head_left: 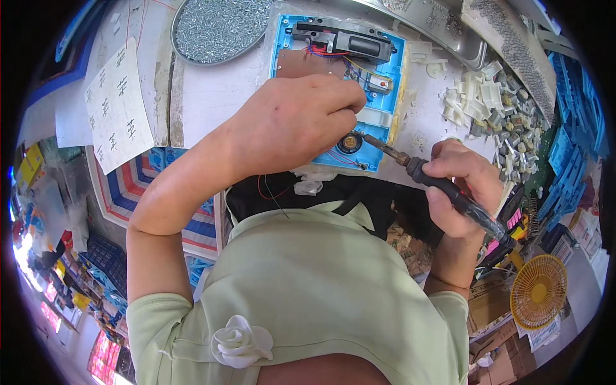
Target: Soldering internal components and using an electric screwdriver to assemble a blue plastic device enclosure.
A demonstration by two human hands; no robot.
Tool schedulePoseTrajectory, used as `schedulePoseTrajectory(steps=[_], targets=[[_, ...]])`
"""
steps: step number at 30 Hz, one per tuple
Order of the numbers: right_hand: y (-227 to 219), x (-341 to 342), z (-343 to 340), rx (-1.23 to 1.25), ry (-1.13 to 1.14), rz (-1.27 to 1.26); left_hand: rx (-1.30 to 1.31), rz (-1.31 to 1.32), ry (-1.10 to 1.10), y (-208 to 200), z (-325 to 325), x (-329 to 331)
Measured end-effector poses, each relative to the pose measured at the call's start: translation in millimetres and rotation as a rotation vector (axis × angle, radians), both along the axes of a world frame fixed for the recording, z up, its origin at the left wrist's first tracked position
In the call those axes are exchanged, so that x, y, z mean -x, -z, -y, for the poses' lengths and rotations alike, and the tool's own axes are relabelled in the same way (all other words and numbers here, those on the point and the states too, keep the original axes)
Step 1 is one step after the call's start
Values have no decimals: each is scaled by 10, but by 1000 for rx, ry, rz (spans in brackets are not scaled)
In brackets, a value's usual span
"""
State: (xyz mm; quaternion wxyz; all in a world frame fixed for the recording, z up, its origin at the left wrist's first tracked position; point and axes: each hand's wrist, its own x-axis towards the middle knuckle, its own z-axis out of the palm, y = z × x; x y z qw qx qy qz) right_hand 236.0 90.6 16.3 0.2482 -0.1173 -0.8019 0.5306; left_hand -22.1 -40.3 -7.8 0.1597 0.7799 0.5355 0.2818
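Note:
A light-blue plastic housing (pixel 393 80) lies on the table, with a black module (pixel 346 43), a brown circuit board (pixel 301 64), thin wires and a small round speaker (pixel 350 142) inside it. My left hand (pixel 298 119) reaches across the housing with its fingers closed in a pinch; what they hold, if anything, is hidden. In my right hand (pixel 465 183) is a soldering iron (pixel 423 172) with a black handle. Its tip points left and rests at or just above the speaker's edge; contact cannot be made out.
A round metal tray of screws (pixel 221 29) stands at the far left. White plastic pieces (pixel 478 96) and small grey parts are heaped to the right, beside a metal tray (pixel 443 32). Blue plastic shells (pixel 571 141) and a yellow fan grille (pixel 539 292) are farther right.

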Motion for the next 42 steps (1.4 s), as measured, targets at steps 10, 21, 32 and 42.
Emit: schedulePoseTrajectory(steps=[10,21,32,42], targets=[[-49,49,-3,-25,-17,60,-24,-50,42,8,-1,4],[-164,-52,92,79,123,106,-37,-73,53,10,7,5],[-176,-402,250,167,351,73,-34,-36,34,0,-1,7],[-178,-661,176,140,378,-177,13,158,-228,-476,-554,70]])
